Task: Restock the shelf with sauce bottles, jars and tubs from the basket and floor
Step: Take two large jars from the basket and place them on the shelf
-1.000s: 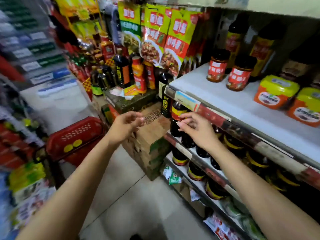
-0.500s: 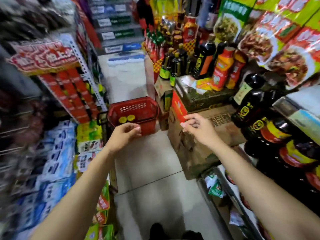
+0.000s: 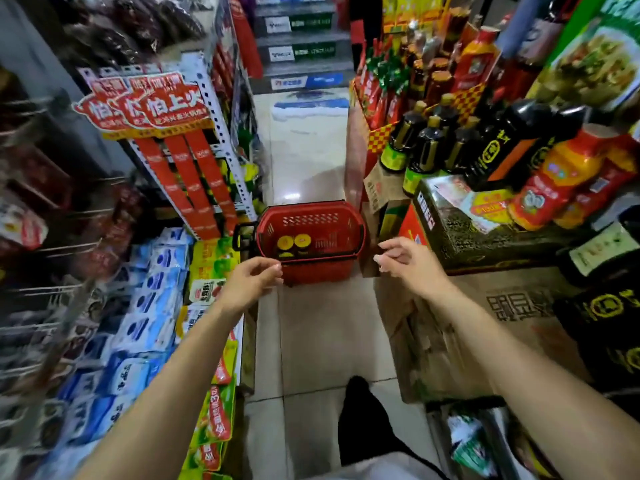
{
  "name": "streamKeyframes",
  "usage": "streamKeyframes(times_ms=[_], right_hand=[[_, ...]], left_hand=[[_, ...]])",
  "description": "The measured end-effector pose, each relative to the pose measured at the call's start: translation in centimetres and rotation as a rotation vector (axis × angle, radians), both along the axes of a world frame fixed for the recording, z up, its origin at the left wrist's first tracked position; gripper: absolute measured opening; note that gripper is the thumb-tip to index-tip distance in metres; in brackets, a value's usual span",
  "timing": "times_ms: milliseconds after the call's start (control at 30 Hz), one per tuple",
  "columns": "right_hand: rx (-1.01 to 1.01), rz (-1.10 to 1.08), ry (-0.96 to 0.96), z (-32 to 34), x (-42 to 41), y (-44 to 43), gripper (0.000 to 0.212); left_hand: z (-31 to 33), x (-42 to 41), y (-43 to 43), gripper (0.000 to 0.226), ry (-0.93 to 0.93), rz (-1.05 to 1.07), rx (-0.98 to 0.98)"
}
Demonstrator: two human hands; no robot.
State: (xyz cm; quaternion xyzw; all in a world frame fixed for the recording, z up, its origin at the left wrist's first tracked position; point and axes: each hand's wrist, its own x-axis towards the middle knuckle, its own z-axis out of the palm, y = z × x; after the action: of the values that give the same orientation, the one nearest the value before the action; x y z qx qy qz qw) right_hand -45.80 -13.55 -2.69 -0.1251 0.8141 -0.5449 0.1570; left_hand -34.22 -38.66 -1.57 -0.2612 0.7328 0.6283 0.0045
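Observation:
A red plastic basket [image 3: 311, 268] stands on the tiled aisle floor straight ahead. Inside it I see jars with yellow lids [image 3: 293, 242]. My left hand [image 3: 250, 283] reaches forward just short of the basket's near left rim, fingers loosely curled and holding nothing. My right hand [image 3: 408, 260] is held out to the right of the basket, fingers relaxed and empty. Dark sauce bottles [image 3: 426, 150] and orange-red bottles [image 3: 557, 181] stand on boxes to the right.
Cardboard boxes [image 3: 485, 327] are stacked low on the right beside the basket. A rack of packets [image 3: 145, 306] lines the left side. A red hanging display [image 3: 180, 133] sticks out at the left. My dark shoe [image 3: 360, 410] is on the tiles below.
My view has swung left from the sauce shelf to the aisle. The basket now lies straight ahead and closer, and both empty hands have moved toward it.

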Motion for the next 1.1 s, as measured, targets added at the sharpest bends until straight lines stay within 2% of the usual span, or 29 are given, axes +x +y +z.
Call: streamKeyframes(times_ms=[333, 467, 567, 733, 867, 1100], right_hand=[[0.040, 0.153, -0.082, -2.0, -13.3, -5.3, 0.018], [0.046, 0.183, -0.116, -2.9, -17.4, -7.9, 0.017], [0.058, 0.186, -0.124, -4.0, -20.4, -10.1, 0.017], [0.138, 0.196, -0.149, -5.8, -24.8, -13.7, 0.017], [0.197, 0.154, -0.206, -7.9, -28.5, -17.0, 0.016], [0.286, 0.080, -0.331, -11.5, -32.7, -21.2, 0.028]], left_hand=[[-0.5, -9.8, -2.6, 0.005, -0.069, 0.139, 0.001], [-1.1, -13.0, -4.6, 0.020, -0.084, 0.202, 0.001], [-2.2, -15.6, -6.8, 0.025, -0.115, 0.219, 0.021], [-4.8, -20.7, -11.0, 0.011, -0.149, 0.204, 0.081], [-7.2, -25.7, -15.5, 0.014, -0.188, 0.180, 0.115], [-11.7, -32.7, -21.1, 0.010, -0.305, 0.152, 0.146]])
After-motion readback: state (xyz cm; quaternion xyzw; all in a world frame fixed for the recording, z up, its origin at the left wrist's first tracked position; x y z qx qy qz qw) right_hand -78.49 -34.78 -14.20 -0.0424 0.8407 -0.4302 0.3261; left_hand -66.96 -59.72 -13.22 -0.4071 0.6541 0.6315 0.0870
